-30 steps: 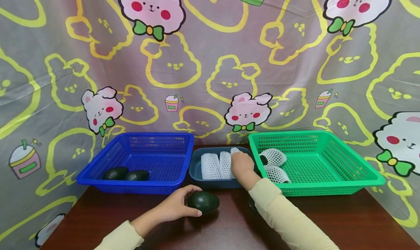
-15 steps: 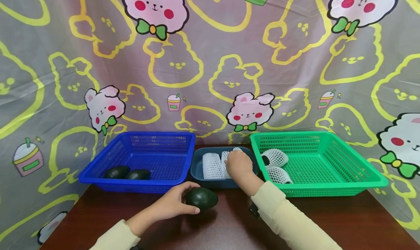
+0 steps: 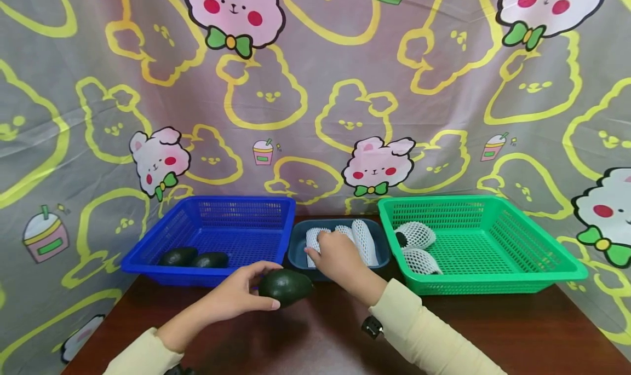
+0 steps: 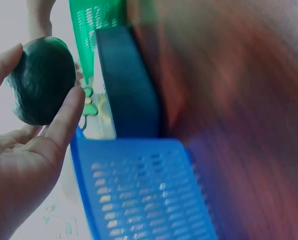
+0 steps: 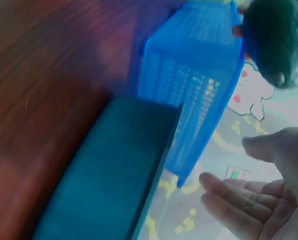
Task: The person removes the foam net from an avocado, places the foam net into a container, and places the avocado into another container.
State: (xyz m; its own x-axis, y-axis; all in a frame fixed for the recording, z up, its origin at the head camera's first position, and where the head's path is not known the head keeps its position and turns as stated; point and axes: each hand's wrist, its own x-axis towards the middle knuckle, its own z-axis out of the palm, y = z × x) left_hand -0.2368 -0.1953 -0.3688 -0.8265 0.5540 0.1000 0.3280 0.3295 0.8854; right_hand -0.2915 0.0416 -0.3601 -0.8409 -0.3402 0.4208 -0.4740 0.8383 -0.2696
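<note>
My left hand point(image 3: 241, 293) grips a dark green avocado point(image 3: 286, 287) between thumb and fingers, raised over the table in front of the tray. The left wrist view shows the same avocado point(image 4: 43, 82) held at its sides. My right hand point(image 3: 337, 257) reaches over the dark blue tray point(image 3: 382, 238), right at the leftmost white foam net sleeve point(image 3: 311, 242). In the right wrist view its thumb and fingers point(image 5: 239, 200) stand apart with nothing between them. Two more foam sleeves lie to its right, one a slanted sleeve point(image 3: 363, 242); the hand partly covers the middle one.
A blue basket point(image 3: 207, 279) on the left holds two avocados point(image 3: 211, 259). On the right, a green basket point(image 3: 493, 284) holds two avocados in foam nets point(image 3: 419, 261). A patterned cloth point(image 3: 315, 52) hangs behind the brown table point(image 3: 315, 342).
My right hand has moved left across the tray, from the rightmost sleeve to the leftmost, uncovering the right one. My left hand has moved slightly left and up with the avocado.
</note>
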